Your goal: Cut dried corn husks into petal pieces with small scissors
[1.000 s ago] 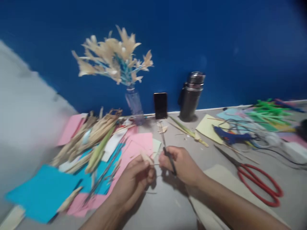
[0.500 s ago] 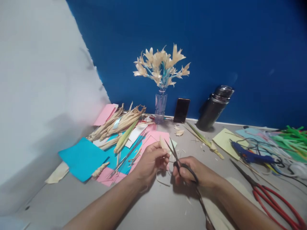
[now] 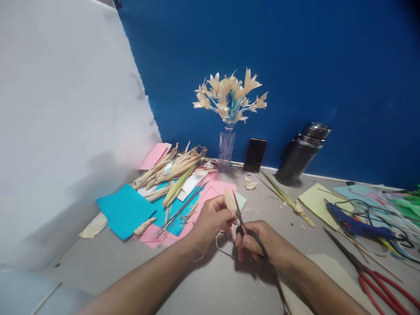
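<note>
Between the thumb and fingers of my left hand (image 3: 215, 216) is a small pale piece of corn husk (image 3: 229, 200), its rounded tip pointing up. My right hand (image 3: 259, 243) grips black-handled scissors (image 3: 240, 212) by their loops. The scissor blades point upward and lie right beside the husk piece's right edge, nearly closed; whether they touch it I cannot tell. Below my left hand a thin pale strip curls over the table. Pink paper (image 3: 223, 189) lies behind my left hand.
Husk flowers (image 3: 229, 94) stand in a clear bottle (image 3: 226, 151) by the blue wall, with a phone (image 3: 255, 155) and a dark flask (image 3: 302, 153) to its right. Dried husks (image 3: 183, 164) and blue paper (image 3: 126, 212) lie left. A blue glue gun (image 3: 359, 223) and red-handled scissors (image 3: 370, 273) lie right.
The scissor blades have drawn closer together, beside the husk piece. The view has shifted left, so the things on the table appear further right.
</note>
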`<state>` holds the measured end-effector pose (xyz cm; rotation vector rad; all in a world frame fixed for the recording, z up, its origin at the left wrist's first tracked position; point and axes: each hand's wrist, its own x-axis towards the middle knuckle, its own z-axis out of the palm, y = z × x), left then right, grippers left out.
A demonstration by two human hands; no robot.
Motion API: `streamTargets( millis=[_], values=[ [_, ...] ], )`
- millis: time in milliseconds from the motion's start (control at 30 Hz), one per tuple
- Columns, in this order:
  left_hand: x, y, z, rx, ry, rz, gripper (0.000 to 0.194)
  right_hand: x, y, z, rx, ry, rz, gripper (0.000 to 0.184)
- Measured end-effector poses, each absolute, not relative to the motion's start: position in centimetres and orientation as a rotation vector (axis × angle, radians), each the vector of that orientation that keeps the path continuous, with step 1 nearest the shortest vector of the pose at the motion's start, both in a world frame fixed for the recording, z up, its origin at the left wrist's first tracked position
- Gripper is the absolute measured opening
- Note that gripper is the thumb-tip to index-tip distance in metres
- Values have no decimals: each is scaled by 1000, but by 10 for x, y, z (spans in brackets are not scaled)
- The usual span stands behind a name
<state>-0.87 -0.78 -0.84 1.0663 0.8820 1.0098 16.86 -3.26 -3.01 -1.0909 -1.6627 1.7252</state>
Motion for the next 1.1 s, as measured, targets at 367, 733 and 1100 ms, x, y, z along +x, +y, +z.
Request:
streamTargets(
  millis=[367, 733, 1100],
  values=[
    [-11, -8, -6, 1095, 895, 999, 4, 166, -35, -30, -1117, -1620, 1750, 57],
    [-14, -5, -2, 1137, 888, 928, 10, 164, -36, -33, -1202, -1514, 1807, 50],
    [-21, 1, -1, 1115, 865, 862, 13, 166, -37, -32, -1295, -1530, 1789, 56]
  ],
)
